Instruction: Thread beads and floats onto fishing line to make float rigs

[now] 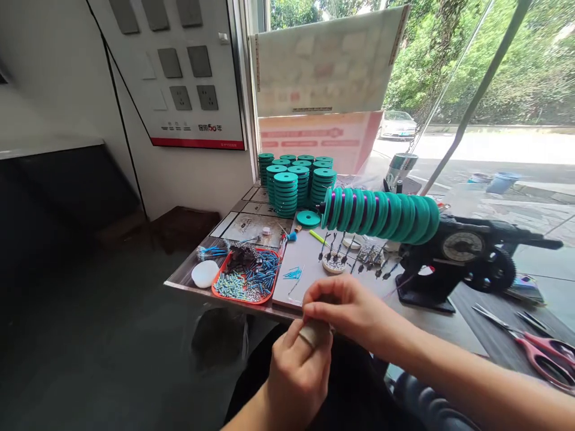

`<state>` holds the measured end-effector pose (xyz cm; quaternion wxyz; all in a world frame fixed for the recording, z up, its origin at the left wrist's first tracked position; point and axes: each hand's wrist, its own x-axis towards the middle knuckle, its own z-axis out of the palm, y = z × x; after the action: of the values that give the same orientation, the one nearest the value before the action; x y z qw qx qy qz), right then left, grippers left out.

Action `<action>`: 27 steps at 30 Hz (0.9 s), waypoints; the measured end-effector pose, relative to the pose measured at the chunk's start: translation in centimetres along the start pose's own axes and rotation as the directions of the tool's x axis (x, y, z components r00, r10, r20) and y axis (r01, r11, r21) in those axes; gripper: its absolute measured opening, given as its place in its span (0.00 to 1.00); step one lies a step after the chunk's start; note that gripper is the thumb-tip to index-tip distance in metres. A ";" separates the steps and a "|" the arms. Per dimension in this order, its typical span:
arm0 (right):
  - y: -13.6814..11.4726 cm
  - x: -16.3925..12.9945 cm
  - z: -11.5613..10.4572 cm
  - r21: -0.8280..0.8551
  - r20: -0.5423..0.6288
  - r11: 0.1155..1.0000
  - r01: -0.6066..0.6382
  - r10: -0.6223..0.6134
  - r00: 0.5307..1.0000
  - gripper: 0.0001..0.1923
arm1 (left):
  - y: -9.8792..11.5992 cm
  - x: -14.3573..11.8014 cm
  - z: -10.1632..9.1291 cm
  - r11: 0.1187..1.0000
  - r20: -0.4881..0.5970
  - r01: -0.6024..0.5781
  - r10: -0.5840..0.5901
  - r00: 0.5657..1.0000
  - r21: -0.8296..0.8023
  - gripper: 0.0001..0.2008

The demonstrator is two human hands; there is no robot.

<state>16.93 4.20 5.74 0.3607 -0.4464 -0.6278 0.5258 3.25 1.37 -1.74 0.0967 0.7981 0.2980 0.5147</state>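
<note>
Just off the table's front edge, my left hand (302, 366) is closed with fingers curled, and a pale band wraps one finger. My right hand (348, 306) meets it from above, thumb and fingertips pinched together. Whatever lies between the fingertips is too small or hidden to make out. Beyond the hands, thin blue pieces (293, 273) lie on a pale board (281, 293). Left of them sits an orange-red tray (219, 293) holding blue, pale green and silvery small parts. A round dish (333, 269) of small white bits has dark swivel-like pieces hanging over its rim.
A black winding machine (462, 246) carries a row of teal spools (381, 214) on the right. More spools (286, 194) stand stacked at the back. Pink-handled scissors (534, 350) lie at the right; a white round container (205, 273) and a yellow-green pen (318, 237) lie nearby.
</note>
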 end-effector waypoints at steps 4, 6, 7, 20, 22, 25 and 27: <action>2.5 -3.7 -0.2 -0.608 -0.108 0.718 0.340 -0.499 0.860 0.05 | 0.4 1.7 -0.5 0.246 0.484 0.799 -0.686 0.543 -0.548 0.03; 4.0 -5.7 -0.4 -0.852 0.115 0.266 0.450 -0.744 0.658 0.11 | 0.3 2.2 -0.5 -0.254 0.708 0.816 -0.662 0.245 -0.520 0.08; 4.7 -6.3 -0.4 -0.879 0.217 0.122 0.461 -0.758 0.615 0.13 | 0.3 2.2 -0.4 -0.368 0.762 0.791 -0.622 0.181 -0.489 0.10; 8.7 -7.4 1.1 -0.888 0.156 0.121 0.444 -0.828 0.538 0.15 | 0.2 2.8 -0.6 -0.367 0.766 0.778 -0.605 0.216 -0.510 0.10; 8.5 -7.5 0.8 -0.877 0.126 0.162 0.452 -0.830 0.543 0.14 | 0.1 2.4 -0.4 -0.396 0.782 0.775 -0.592 0.194 -0.492 0.11; 7.9 -7.6 0.5 -0.844 0.030 0.310 0.438 -0.788 0.615 0.10 | 0.1 1.9 -0.1 -0.418 0.788 0.769 -0.590 0.175 -0.484 0.12; 7.6 -7.6 0.6 -0.768 -0.132 0.539 0.347 -0.663 0.737 0.07 | 0.2 1.6 0.1 -0.414 0.781 0.769 -0.601 0.171 -0.487 0.12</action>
<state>20.32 -2.81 -1.74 0.4257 -0.4402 -0.7905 0.0105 3.91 2.14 -0.47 0.8396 0.2241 0.3812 0.3155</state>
